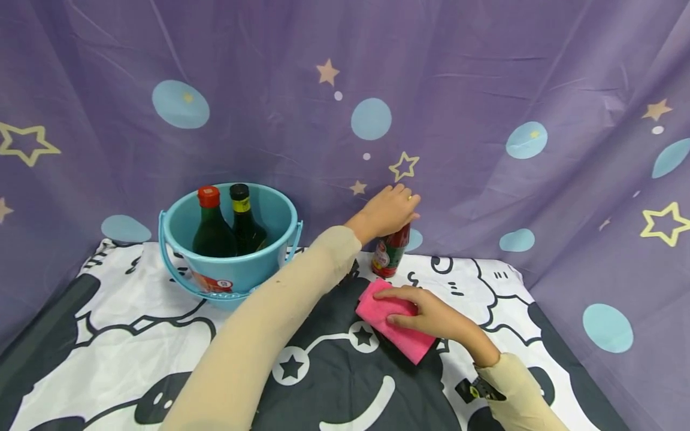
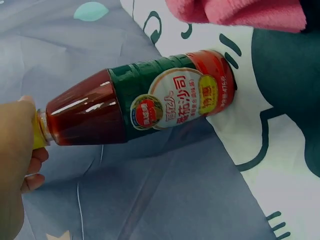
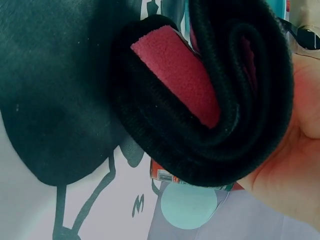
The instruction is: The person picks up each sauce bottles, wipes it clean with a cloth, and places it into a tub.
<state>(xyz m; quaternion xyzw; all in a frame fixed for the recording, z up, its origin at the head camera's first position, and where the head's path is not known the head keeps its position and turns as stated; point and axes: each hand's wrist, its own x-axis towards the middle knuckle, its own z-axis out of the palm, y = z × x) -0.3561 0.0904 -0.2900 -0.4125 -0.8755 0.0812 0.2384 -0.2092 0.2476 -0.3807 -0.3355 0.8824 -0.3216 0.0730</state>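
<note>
My left hand [image 1: 387, 211] holds a ketchup bottle [image 1: 389, 251] from above by its yellow cap [image 2: 40, 131]. This bottle has red sauce and a green and red label, and stands nearly upright at the back of the table; whether its base touches the cloth I cannot tell. In front of it, my right hand [image 1: 431, 316] grips a folded pink towel [image 1: 389, 316] between thumb and fingers. The right wrist view shows the towel's [image 3: 177, 75] dark edging and rolled layers up close, hiding most of the fingers.
A light blue bucket [image 1: 237, 272] sits at the back left, its handle down in front. Inside lean a red-capped bottle [image 1: 212, 230] and a black-capped bottle [image 1: 248, 224]. A purple curtain [image 1: 442, 197] rises behind the cartoon-print tablecloth [image 1: 135, 335].
</note>
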